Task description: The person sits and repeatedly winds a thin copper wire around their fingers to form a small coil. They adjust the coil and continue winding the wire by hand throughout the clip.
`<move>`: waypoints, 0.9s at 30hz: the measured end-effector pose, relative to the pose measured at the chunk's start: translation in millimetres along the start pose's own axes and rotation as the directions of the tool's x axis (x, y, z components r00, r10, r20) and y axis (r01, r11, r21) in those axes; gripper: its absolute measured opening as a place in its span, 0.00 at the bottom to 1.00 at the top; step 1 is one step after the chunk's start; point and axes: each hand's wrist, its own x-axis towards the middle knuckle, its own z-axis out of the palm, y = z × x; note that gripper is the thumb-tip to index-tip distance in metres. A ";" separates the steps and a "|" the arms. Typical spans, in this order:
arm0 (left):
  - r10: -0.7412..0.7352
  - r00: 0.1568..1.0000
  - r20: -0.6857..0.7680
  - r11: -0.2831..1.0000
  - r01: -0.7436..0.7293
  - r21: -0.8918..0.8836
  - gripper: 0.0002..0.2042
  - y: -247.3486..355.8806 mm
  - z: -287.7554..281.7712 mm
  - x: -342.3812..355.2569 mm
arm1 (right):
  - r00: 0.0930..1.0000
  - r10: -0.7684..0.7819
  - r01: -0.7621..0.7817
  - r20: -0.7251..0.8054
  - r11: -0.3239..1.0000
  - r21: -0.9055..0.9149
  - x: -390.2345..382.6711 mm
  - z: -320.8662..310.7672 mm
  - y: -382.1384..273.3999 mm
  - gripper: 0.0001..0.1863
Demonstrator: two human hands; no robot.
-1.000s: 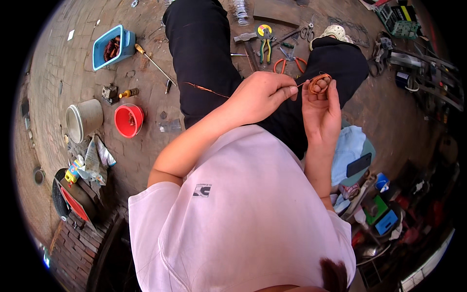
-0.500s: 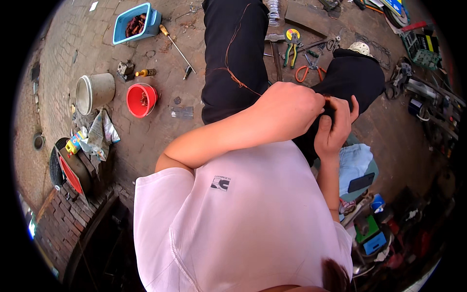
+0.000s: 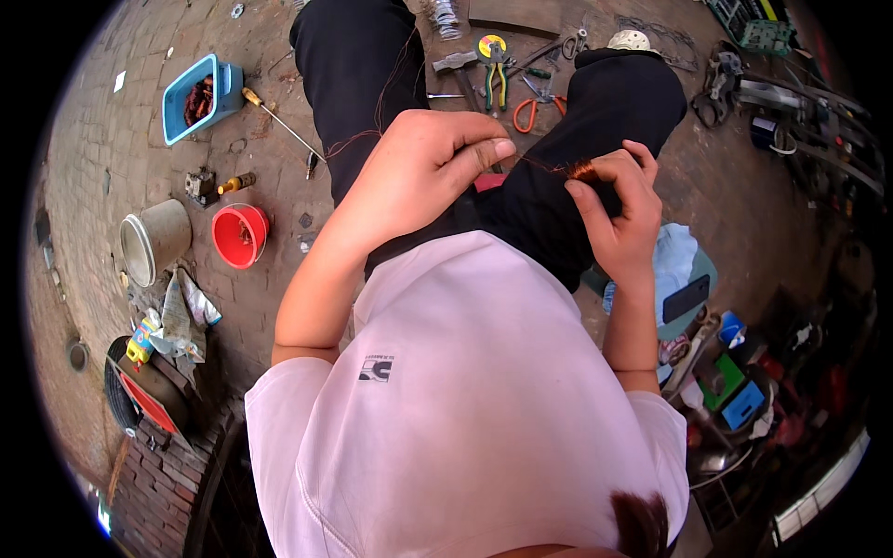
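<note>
Far left, on the paved ground: one grey-white bucket [image 3: 158,240], tipped on its side; one blue tub [image 3: 229,91], holding reddish-brown pieces; one red bucket [image 3: 224,229], with a few copper-coloured scraps inside.

Left of the knees: one screwdriver [image 3: 251,96], yellow-handled, shaft slanting down toward the left leg.

Over the left thigh: loose copper strands [image 3: 352,142], thin, curling up along the dark trousers; whether they joined the held length could not be told.

Left centre: the left hand [image 3: 423,169], palm down, its grip a pinch of thumb and forefinger upon a fine copper wire [image 3: 539,166].

Beyond the hands, on the ground: one hammer [image 3: 456,61]; one pair of pliers with yellow-green handles [image 3: 496,82]; one pair with orange handles [image 3: 526,113].

Between the hands: the wire, its long axis running rightward and slightly nearer the body, above the lap, from the left pinch to a copper bundle [image 3: 582,170].

Right centre: the right hand [image 3: 621,206], its grip bent about the bundle, which lay at the fingertips, just above the thumb. This hand was the nearer, touching it; the left stood apart, joined by wire only. The bundle's own axis was too small to read.

Far right: one dark phone [image 3: 686,299], beside a pale blue cloth [image 3: 673,249].
</note>
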 end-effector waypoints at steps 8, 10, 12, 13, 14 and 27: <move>-0.066 0.998 -0.006 0.998 0.066 -0.007 0.08 -11.5 -2.6 -4.9 | 0.996 -0.088 0.084 -0.018 0.983 -0.161 -0.6 -4.5 -2.1 0.08; -0.061 0.998 -0.003 0.995 0.061 0.075 0.06 -12.7 -5.0 -6.3 | 0.992 -0.126 0.124 0.002 0.973 -0.194 0.1 -3.8 1.2 0.09; -0.008 1.000 -0.007 0.970 0.009 0.244 0.06 -15.6 -8.2 -9.0 | 0.989 -0.138 0.146 0.056 0.968 -0.204 0.6 -3.6 0.5 0.08; 0.019 1.000 -0.007 0.945 -0.016 0.326 0.06 -17.1 -9.9 -10.2 | 0.986 -0.144 0.158 0.083 0.965 -0.208 0.8 -3.6 0.1 0.08; 0.073 0.997 -0.005 0.918 -0.065 0.391 0.05 -18.0 -12.2 -10.9 | 0.986 -0.138 0.157 0.097 0.962 -0.225 1.5 -4.0 1.0 0.08; 0.204 0.979 0.028 0.852 -0.191 0.488 0.04 -27.9 -60.8 -38.8 | 0.991 -0.099 0.125 0.089 0.924 -0.361 1.2 -32.8 7.7 0.06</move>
